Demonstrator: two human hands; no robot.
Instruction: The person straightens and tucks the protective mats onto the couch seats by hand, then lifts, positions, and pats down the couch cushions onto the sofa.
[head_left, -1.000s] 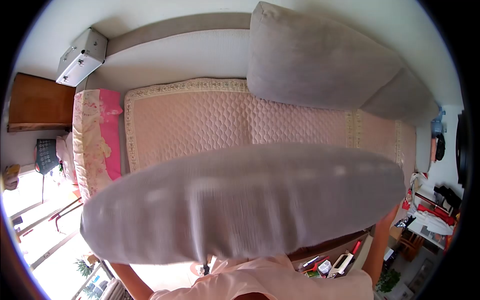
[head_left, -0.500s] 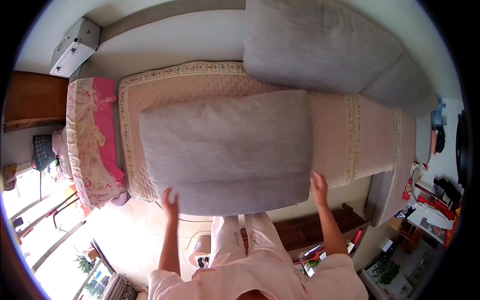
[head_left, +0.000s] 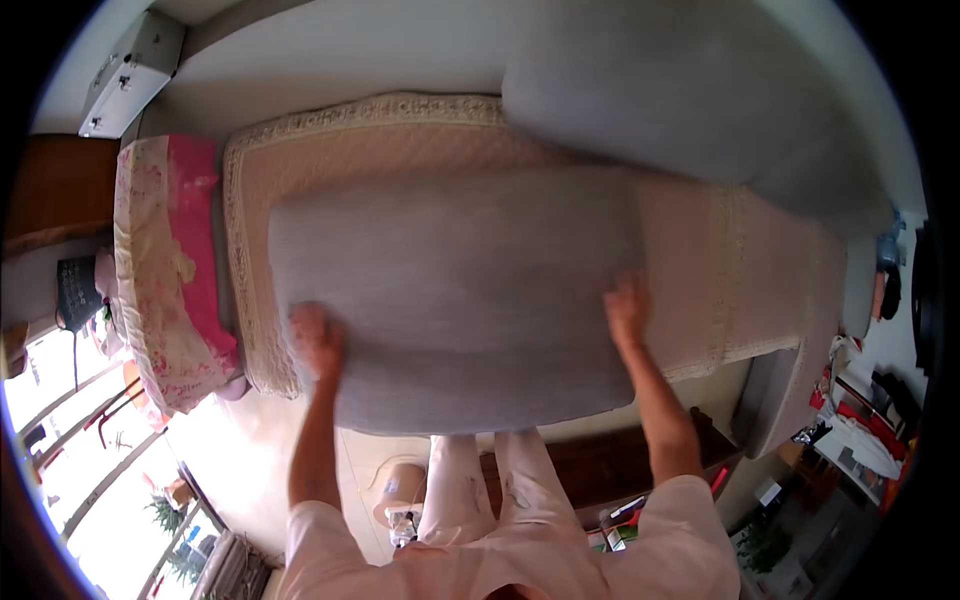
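A large grey cushion (head_left: 470,290) lies across the front of the sofa seat, on a quilted beige cover (head_left: 400,145) with a patterned border. Its near edge sits just above my knees. My left hand (head_left: 317,340) is on the cushion's left side, near the front corner. On the opposite side, my right hand (head_left: 627,310) is at the right edge, farther up. Motion blurs both hands, but their fingers look extended rather than wrapped round the cushion. Whether they press on it cannot be made out.
Another big grey cushion (head_left: 690,90) leans on the backrest at the right. A pink floral cloth (head_left: 165,270) covers the left armrest, with a silver case (head_left: 135,75) beyond it. A low brown wooden piece (head_left: 570,475) and a cardboard roll (head_left: 400,490) are by my legs.
Both hands have moved up and inward, from beside the cushion's front corners onto its sides. The view has shifted slightly, and the cushion keeps about the same place on the seat.
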